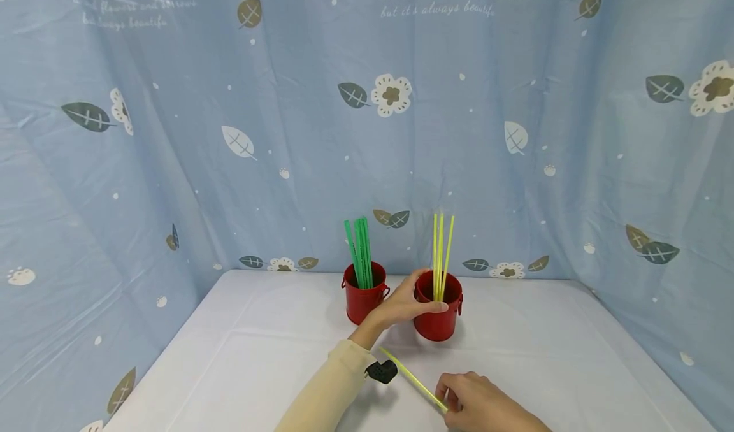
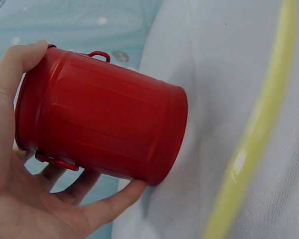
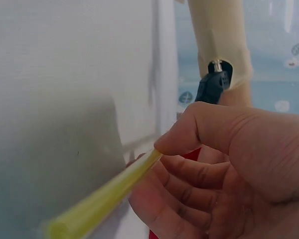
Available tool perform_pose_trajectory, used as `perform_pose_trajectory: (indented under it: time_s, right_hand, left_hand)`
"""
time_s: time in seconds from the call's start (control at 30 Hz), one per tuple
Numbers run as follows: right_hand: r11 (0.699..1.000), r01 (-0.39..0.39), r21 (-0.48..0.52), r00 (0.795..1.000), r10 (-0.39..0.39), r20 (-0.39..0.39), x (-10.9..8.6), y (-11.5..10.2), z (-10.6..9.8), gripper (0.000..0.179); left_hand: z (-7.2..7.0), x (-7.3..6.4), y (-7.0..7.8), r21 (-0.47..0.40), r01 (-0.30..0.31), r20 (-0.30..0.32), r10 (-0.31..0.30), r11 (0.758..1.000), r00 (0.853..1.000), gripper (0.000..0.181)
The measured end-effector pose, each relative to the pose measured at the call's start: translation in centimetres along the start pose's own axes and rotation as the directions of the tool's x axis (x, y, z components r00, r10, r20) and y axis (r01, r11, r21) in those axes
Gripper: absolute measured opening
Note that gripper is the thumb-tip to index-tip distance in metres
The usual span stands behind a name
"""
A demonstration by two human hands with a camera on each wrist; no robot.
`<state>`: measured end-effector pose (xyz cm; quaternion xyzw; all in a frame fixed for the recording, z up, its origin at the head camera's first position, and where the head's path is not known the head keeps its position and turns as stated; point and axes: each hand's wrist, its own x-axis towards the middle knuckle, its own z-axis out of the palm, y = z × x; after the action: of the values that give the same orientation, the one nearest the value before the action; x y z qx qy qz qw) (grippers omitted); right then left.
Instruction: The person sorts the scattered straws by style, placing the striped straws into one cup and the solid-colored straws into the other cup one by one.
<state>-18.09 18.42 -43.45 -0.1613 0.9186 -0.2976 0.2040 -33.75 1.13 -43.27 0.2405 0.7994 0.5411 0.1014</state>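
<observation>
My left hand [image 1: 404, 301] grips the right-hand red bucket [image 1: 438, 327] by its side, thumb at the rim and fingers round the wall in the left wrist view. Several yellow straws [image 1: 440, 247] stand upright in this bucket. Near the front of the table, my right hand [image 1: 478, 400] pinches one more yellow straw [image 1: 411, 376] between thumb and fingers, close to its near end. That straw slants away to the far left, toward the left forearm; it also crosses the left wrist view, blurred. Whether it touches the cloth, I cannot tell.
A second red bucket [image 1: 362, 304] with several green straws [image 1: 361, 253] stands to the left, close to my left hand. White cloth [image 1: 258, 355] covers the table. Behind hangs a blue patterned curtain [image 1: 309, 151]. A black wrist camera [image 1: 381, 371] sits by the left sleeve.
</observation>
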Motion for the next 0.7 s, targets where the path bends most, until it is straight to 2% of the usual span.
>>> perform_pose_trajectory:
  time_s: [0.23, 0.47, 0.7]
  right_hand:
    - [0.999, -0.018, 0.043, 1.0, 0.018, -0.001, -1.1, 1.0, -0.6, 0.017]
    - [0.999, -0.028, 0.025, 1.0, 0.027, 0.007, -2.2, 1.9, -1.5, 0.017]
    - [0.999, 0.03, 0.025, 1.0, -0.03, -0.008, -3.4, 2.8, -2.4, 0.019]
  left_hand:
    - [0.0, 0.0, 0.0, -0.002, -0.003, 0.004, 0.003, 1.0, 1.0, 0.085]
    - [0.0, 0.0, 0.0, 0.0, 0.003, 0.001, -0.003, 1.0, 1.0, 0.086]
    - [-0.1, -0.1, 0.0, -0.008, 0.008, 0.007, -0.008, 1.0, 1.0, 0.086]
